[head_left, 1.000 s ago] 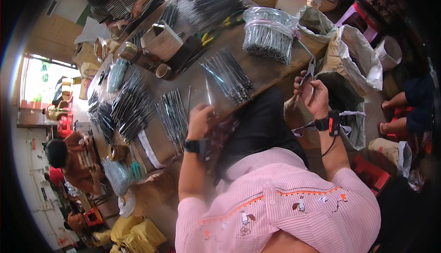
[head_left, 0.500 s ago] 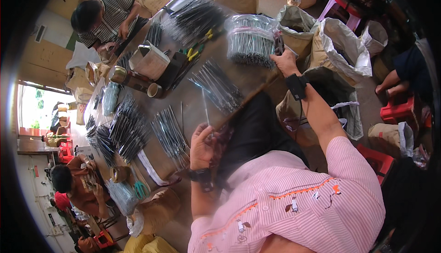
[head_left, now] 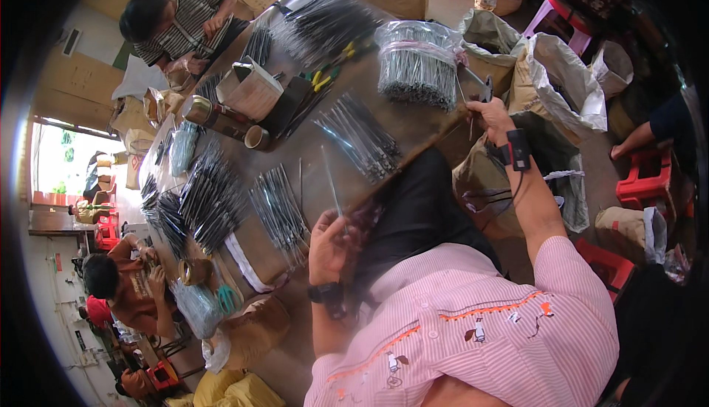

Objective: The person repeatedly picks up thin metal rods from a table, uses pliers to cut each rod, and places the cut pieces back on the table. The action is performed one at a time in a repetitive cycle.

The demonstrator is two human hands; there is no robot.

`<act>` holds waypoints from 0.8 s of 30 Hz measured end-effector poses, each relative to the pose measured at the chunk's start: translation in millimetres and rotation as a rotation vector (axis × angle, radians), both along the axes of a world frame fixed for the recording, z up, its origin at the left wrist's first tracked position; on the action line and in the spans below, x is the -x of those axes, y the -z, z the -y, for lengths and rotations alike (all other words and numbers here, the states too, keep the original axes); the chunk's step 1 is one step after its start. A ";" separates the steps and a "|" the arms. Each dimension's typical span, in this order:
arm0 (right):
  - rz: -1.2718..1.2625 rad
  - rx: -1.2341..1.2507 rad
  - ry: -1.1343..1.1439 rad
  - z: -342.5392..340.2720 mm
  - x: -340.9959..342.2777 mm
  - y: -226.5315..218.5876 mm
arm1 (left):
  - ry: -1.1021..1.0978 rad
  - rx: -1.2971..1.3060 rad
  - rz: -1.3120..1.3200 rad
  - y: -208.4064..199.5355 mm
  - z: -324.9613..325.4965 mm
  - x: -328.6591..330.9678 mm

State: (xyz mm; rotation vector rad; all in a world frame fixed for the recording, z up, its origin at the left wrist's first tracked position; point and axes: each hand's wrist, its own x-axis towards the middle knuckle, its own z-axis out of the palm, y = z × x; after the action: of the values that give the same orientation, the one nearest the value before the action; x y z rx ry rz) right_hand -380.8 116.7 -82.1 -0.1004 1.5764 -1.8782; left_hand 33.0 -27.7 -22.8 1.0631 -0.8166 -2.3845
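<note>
My left hand (head_left: 327, 252) is closed on a thin metal strip (head_left: 331, 178), which points up over the table's near edge. By the right corner of the table, my right hand (head_left: 493, 120) is pinched closed. A thin light line and a small dark piece (head_left: 486, 89) show at its fingertips; what it holds is too blurred to name. Just left of that hand stands a thick bundle of thin metal strips (head_left: 419, 67) in clear plastic with a pink tie. Loose strips (head_left: 360, 137) lie fanned out between my hands, and another pile (head_left: 279, 204) lies left of my left hand.
Yellow-handled pliers (head_left: 323, 80), an open box (head_left: 249, 93), a flask (head_left: 210, 115) and a dark strip heap (head_left: 210, 204) occupy the table (head_left: 295, 156). Open sacks (head_left: 557, 86) and a red stool (head_left: 650, 174) stand right. Two people sit across and to the left.
My right hand has drawn away from the bagged bundle, to the right and nearer to me. The left hand keeps its strip, nearly in place. The whole view has shifted slightly.
</note>
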 end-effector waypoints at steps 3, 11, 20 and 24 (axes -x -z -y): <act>0.293 0.186 -0.210 -12.3 2.6 -12.1 | 0.003 -0.039 -0.017 3.8 -4.3 -5.4; 0.522 0.390 -0.240 31.2 32.8 -3.0 | 0.039 0.009 -0.035 -7.3 -15.8 14.1; -0.044 -0.170 -0.335 -12.6 -8.8 0.7 | 0.107 0.111 0.093 4.6 -22.0 6.9; 0.154 0.074 -0.372 -28.7 -50.0 -37.1 | 0.098 0.067 0.042 5.4 -23.0 14.7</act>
State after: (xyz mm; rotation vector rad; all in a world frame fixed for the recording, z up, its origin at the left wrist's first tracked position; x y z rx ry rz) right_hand -330.8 145.3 -45.0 -0.2564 1.2842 -1.6109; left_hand 18.3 -4.7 -28.2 1.0733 -0.9771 -2.4038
